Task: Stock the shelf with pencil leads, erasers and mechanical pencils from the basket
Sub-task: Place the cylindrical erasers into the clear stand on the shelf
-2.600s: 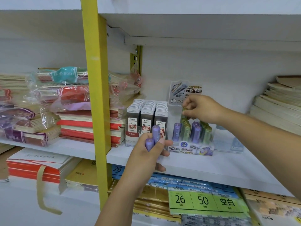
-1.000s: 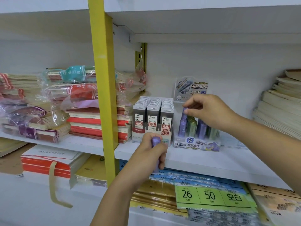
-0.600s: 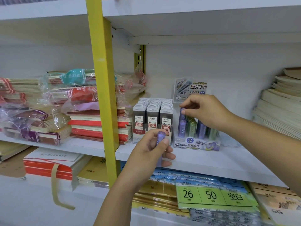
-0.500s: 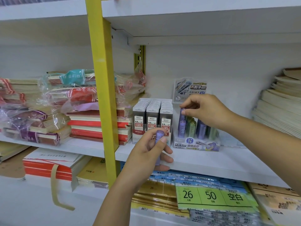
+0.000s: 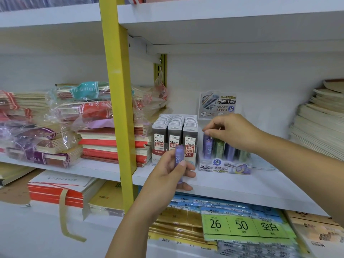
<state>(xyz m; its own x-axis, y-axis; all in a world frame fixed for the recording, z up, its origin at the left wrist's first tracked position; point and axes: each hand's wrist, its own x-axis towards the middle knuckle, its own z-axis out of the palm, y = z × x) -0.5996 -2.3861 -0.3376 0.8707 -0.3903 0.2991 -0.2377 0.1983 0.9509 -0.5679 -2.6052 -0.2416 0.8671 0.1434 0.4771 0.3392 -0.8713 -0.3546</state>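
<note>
A clear display box [image 5: 224, 167] of purple and green lead tubes stands on the white shelf [image 5: 232, 187]. My right hand [image 5: 231, 132] is over the box, its fingertips pinching the top of a purple tube [image 5: 207, 146] standing in the box's front left corner. My left hand [image 5: 168, 173] is in front of the shelf edge and holds one purple lead tube [image 5: 179, 159] upright, marked 07 2B. A grey tray of 0.5 HB lead cases [image 5: 175, 138] stands just left of the display box.
A yellow upright post [image 5: 119, 101] divides the shelving. Wrapped stacks of notebooks [image 5: 87, 120] lie to its left, and a pile of cream notebooks [image 5: 320, 120] fills the right end. Packs of loose-leaf paper [image 5: 240, 226] lie on the shelf below.
My left hand went from two purple tubes to one and raised it to the shelf edge. My right hand stayed at the box's front left slot with a tube.
</note>
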